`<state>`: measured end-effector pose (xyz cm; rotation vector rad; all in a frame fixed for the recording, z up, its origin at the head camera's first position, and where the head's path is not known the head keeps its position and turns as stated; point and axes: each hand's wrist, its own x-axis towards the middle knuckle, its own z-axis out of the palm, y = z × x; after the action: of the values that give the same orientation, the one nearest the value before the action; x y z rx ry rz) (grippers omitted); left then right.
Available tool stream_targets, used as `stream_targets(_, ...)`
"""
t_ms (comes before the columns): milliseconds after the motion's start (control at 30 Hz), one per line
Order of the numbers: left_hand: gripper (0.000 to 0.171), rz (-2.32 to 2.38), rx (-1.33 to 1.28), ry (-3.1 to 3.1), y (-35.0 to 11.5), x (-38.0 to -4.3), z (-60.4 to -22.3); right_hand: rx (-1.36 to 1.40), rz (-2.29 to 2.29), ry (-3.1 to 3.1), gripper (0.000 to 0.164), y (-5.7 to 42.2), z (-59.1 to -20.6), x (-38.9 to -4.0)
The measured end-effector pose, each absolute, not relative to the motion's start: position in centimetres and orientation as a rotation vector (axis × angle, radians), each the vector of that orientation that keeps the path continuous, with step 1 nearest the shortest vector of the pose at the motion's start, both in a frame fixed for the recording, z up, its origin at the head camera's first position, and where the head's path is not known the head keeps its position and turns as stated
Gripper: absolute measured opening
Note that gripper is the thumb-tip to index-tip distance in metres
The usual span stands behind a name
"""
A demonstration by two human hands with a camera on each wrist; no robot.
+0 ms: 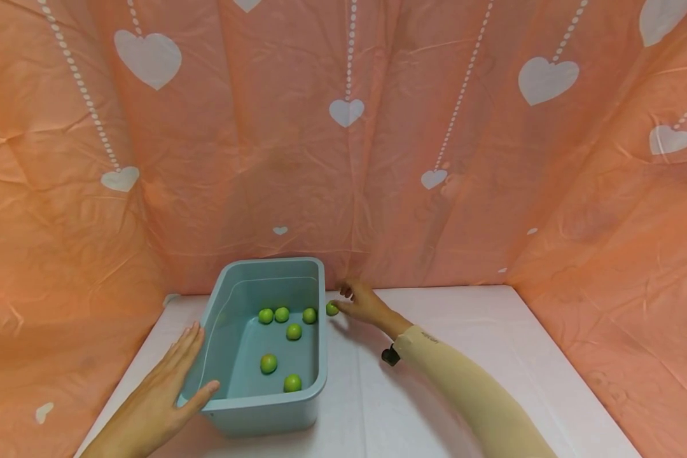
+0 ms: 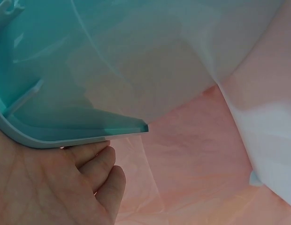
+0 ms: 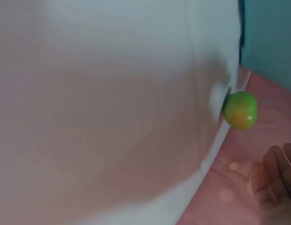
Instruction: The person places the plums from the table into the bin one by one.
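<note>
A blue-grey plastic bin (image 1: 275,404) stands on the table, with several small round green fruits (image 1: 268,363) on its floor. My left hand (image 1: 163,388) rests along the bin's left side, fingers extended and thumb over the near left corner. In the left wrist view, the fingers (image 2: 101,171) lie against the outside of the rim (image 2: 75,142). To the right of the bin, close by its wall, a single green fruit (image 3: 241,110) with an orange tinge sits on the table. My right hand (image 1: 362,304) reaches to that fruit with loosely bent fingers; the right wrist view shows a gap between them.
White cloth covers the table (image 1: 418,394). Orange-pink curtains (image 1: 298,159) with white hearts close off the back and both sides. A small dark device (image 1: 390,355) sits under the right wrist, below a beige sleeve (image 1: 464,375).
</note>
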<state>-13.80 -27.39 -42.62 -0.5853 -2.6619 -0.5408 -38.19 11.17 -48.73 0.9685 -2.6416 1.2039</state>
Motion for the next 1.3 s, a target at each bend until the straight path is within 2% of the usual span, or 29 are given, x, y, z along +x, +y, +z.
stream_targets(233, 0.093, -0.514, -0.587, -2.643, -27.4, -13.8, -42.6, 1.024, 1.167, -2.633, 0.033, 10.9, -49.7, -38.6)
stream_targets(600, 0.093, -0.504, -0.588, -2.638, -27.4, -13.6, -42.6, 0.931, 1.124, -2.747, 0.038, 10.2, -50.6, -39.0)
stream_targets(1067, 0.094, -0.515, -0.572, -2.651, -27.3, -13.7, -42.7, 0.877, 1.129, -2.848, 0.026, 9.5, -51.1, -39.2)
stream_targets(1300, 0.093, -0.514, -0.582, -2.637, -27.4, -13.7, -42.6, 0.854, 1.128, -2.860, 0.026, 9.5, -51.0, -39.0)
